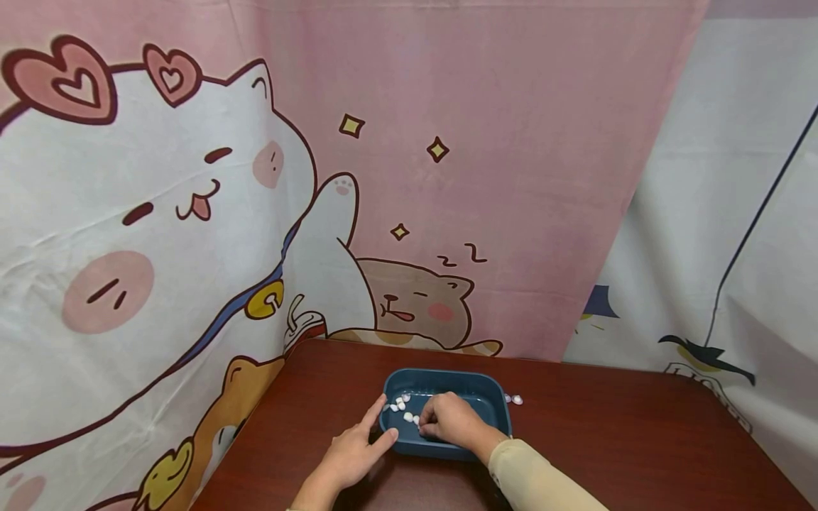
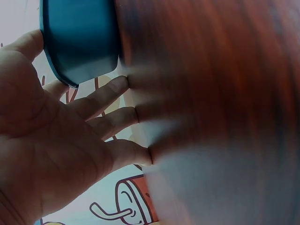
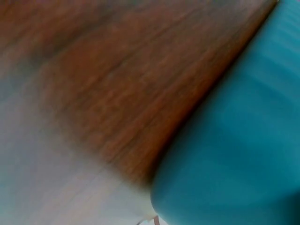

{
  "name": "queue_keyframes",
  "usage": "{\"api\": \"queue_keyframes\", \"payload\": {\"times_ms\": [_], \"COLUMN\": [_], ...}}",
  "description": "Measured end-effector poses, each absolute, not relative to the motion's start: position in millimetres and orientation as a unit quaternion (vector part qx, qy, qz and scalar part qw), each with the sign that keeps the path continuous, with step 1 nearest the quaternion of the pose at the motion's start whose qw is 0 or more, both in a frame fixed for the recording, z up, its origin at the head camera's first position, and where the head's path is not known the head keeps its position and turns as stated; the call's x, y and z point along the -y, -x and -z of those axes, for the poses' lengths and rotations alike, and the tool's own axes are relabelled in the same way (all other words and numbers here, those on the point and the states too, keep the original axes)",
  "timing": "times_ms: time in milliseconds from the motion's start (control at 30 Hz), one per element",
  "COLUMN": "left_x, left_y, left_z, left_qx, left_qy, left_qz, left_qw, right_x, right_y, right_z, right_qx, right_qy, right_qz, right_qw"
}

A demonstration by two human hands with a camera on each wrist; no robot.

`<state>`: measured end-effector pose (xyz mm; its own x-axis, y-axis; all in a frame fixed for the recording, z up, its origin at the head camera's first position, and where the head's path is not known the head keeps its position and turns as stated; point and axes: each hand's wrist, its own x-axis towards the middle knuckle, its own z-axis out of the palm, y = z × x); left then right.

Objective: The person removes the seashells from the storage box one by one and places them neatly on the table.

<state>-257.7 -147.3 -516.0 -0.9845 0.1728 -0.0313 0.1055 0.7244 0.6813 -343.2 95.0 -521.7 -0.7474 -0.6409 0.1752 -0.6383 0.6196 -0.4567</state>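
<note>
A blue rectangular plastic bin point(image 1: 447, 373) stands on the table, with several small white pebble-like pieces point(image 1: 400, 404) in its left part. My left hand point(image 1: 351, 454) is at the bin's left end, its fingers spread. In the left wrist view the left thumb point(image 2: 29, 44) touches the rim, while the other fingertips reach down beside the bin to the table. My right hand point(image 1: 450, 420) reaches into the bin with bent fingers, its fingertips beside a white piece. Whether it pinches one is hidden. The right wrist view shows the bin's outer wall point(image 3: 234, 140) but not the hand.
Two small white shell-like pieces point(image 1: 517, 399) lie on the dark red wooden table point(image 1: 607, 433) just right of the bin. Behind the table hangs a pink and white cloth point(image 1: 511, 177) printed with cartoon animals.
</note>
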Motion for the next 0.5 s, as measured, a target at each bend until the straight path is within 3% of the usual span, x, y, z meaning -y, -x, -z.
{"api": "queue_keyframes", "payload": {"times_ms": [500], "left_x": [147.4], "left_y": [257.8], "left_z": [517.5], "left_qx": [-0.928], "left_qy": [-0.076], "left_qz": [-0.363], "left_qw": [0.045], "right_x": [-94.9], "right_y": [346.8], "right_z": [524.8], "right_qx": [-0.886], "right_qy": [0.38], "right_qz": [0.265], "right_qw": [0.016]}}
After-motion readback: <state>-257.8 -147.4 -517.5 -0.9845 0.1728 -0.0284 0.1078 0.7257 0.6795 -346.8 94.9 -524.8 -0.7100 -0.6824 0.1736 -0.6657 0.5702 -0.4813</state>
